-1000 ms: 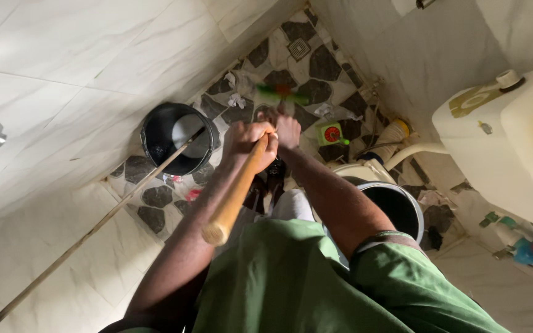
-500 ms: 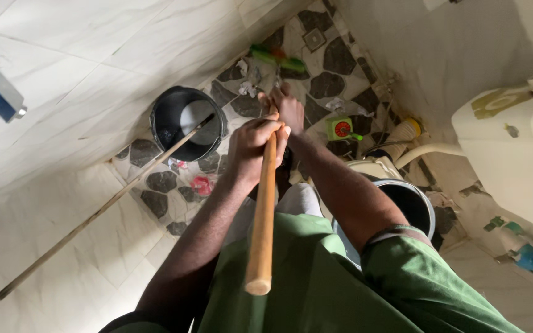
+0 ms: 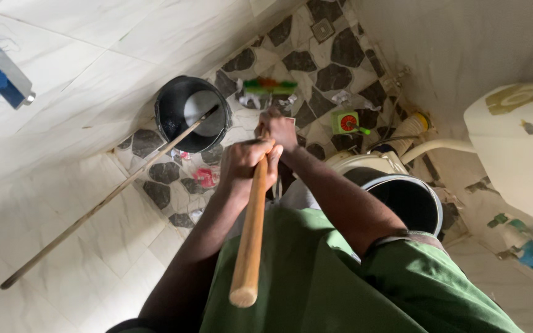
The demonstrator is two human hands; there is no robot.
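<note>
White marbled wall tiles close in around a floor (image 3: 340,46) of dark stone patches. You have a broom handle (image 3: 251,234) in both hands: your left hand (image 3: 246,165) wrapped tight around the wooden shaft, your right hand (image 3: 279,128) closed on it just beyond. The green brush head (image 3: 269,86) sits on the floor past your right hand, beside a black bucket (image 3: 191,114). Expect a stiff, light, smooth pole; grip mid-shaft.

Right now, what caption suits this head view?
Both hands, left hand and right hand, grip a wooden broom handle over a stone-patterned floor.
</note>
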